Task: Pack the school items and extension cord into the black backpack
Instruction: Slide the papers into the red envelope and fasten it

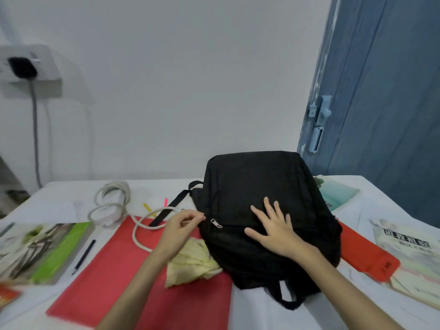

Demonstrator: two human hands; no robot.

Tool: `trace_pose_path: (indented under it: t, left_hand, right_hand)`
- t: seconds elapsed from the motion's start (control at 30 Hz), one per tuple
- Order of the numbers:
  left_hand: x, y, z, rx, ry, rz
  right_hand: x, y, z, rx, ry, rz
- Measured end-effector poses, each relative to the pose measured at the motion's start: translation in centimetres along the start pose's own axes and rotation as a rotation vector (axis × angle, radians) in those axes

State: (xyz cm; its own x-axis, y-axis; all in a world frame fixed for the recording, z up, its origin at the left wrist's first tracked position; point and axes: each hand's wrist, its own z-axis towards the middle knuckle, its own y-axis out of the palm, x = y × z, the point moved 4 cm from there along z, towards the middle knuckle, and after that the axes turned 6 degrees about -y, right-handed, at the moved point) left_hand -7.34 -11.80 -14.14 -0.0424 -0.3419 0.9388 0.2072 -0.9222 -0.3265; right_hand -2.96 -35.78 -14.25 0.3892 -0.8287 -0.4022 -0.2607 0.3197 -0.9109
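The black backpack [262, 186] lies flat on the white table [273, 313], front up. A silver zipper pull [216, 223] shows at the left end of its front pocket. My right hand [273, 227] rests flat on the bag with fingers spread. My left hand [181, 227] hovers just left of the zipper pull, fingers loosely curled with thumb and forefinger close together, holding nothing I can see. A white extension cord [112, 203] lies coiled at the back left, its cable looping toward my left hand.
A red folder [107, 270] and a crumpled yellowish cloth [190, 263] lie under my left arm. Green-covered book [47, 248], black pen [84, 257], yellow and pink pens [157, 206] sit left. Red case [366, 253], printed booklet [409, 248] and teal book [338, 194] lie right. Blue door [381, 91] stands behind.
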Motion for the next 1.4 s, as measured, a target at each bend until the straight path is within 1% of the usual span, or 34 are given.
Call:
trace_pose_path:
  t: [0.03, 0.07, 0.13, 0.17, 0.2, 0.23, 0.27, 0.3, 0.33, 0.37, 0.4, 0.43, 0.5, 0.57, 0.63, 0.73, 0.83, 0.93, 1.0, 1.1, 1.23, 1.3, 1.33, 1.4]
  left_hand:
    - [-0.5, -1.4, -0.5, 0.076, -0.003, 0.019]
    - [-1.1, -3.0, -1.4, 0.149, -0.008, 0.061]
    - [-2.4, -6.5, -3.5, 0.331, 0.004, 0.217]
    - [-3.1, -8.4, -4.7, 0.447, 0.0, 0.322]
    - [-3.7, -9.9, -5.8, 0.557, -0.041, 0.432]
    - [-4.7, -11.4, -6.9, 0.643, -0.132, 0.532]
    - [-5.6, -12.4, -7.7, 0.678, -0.271, 0.612]
    - [-6.5, -13.3, -8.4, 0.674, -0.417, 0.653]
    - [-7.2, -13.8, -8.9, 0.633, -0.541, 0.68]
    - [-7.8, -14.2, -9.3, 0.585, -0.616, 0.705]
    - [-8.2, -14.6, -9.6, 0.539, -0.653, 0.725]
    - [-8.4, -14.5, -9.5, 0.506, -0.648, 0.739]
    - [-8.4, -14.9, -10.0, 0.492, -0.622, 0.749]
    - [-8.1, -15.4, -10.2, 0.513, -0.606, 0.757]
    - [-7.5, -15.8, -10.5, 0.532, -0.565, 0.751]
    - [-6.9, -16.2, -10.8, 0.508, -0.502, 0.607]
    - [-6.3, -17.1, -11.4, 0.458, -0.508, 0.441]
    - [-5.7, -17.7, -12.1, 0.387, -0.523, 0.356]
    - [-5.6, -18.3, -13.0, 0.385, -0.526, 0.322]
    - [-6.1, -19.7, -14.4, 0.392, -0.545, 0.286]
    - [-7.4, -21.3, -15.5, 0.354, -0.613, 0.359]
    - [-8.0, -21.3, -15.8, 0.323, -0.643, 0.424]
    - [-8.1, -21.1, -15.7, 0.307, -0.66, 0.488]
    - [-8.1, -20.5, -15.4, 0.301, -0.669, 0.761]
  right_hand:
    - [-0.3, 0.9, 0.0, -0.007, 0.016, -0.099]
    - [-0.9, 1.3, -0.1, 0.011, 0.025, -0.143]
    - [-2.8, 1.0, 0.0, 0.118, 0.008, -0.087]
    - [-4.2, 0.9, 0.0, 0.191, -0.055, -0.041]
    - [-5.9, 0.9, -0.2, 0.265, -0.162, -0.006]
    - [-8.1, 1.2, -0.5, 0.311, -0.304, 0.019]
    - [-10.1, 1.8, -0.9, 0.314, -0.439, 0.039]
    - [-12.1, 2.8, -1.2, 0.284, -0.555, 0.045]
    - [-13.6, 4.0, -1.4, 0.227, -0.628, 0.01]
    - [-14.8, 5.4, -1.5, 0.149, -0.655, -0.065]
    - [-15.7, 6.7, -1.4, 0.06, -0.639, -0.156]
    - [-15.5, 7.6, -1.0, -0.011, -0.603, -0.238]
    - [-15.6, 8.9, -0.3, -0.076, -0.566, -0.32]
    - [-15.6, 9.3, 0.3, -0.053, -0.563, -0.32]
    - [-15.6, 9.3, 0.9, 0.015, -0.592, -0.301]
    - [-15.8, 9.4, 1.8, 0.092, -0.616, -0.247]
    - [-16.0, 9.4, 2.9, 0.135, -0.537, -0.2]
    - [-16.2, 9.0, 3.8, 0.224, -0.456, -0.253]
    - [-16.9, 8.7, 4.1, 0.304, -0.438, -0.285]
    - [-17.4, 8.7, 4.8, 0.34, -0.381, -0.34]
    - [-18.1, 9.3, 5.6, 0.373, -0.34, -0.392]
    - [-18.4, 9.7, 5.6, 0.347, -0.305, -0.41]
    - [-18.4, 9.9, 5.6, 0.353, -0.296, -0.432]
    - [-18.5, 10.1, 5.4, 0.328, -0.285, -0.493]
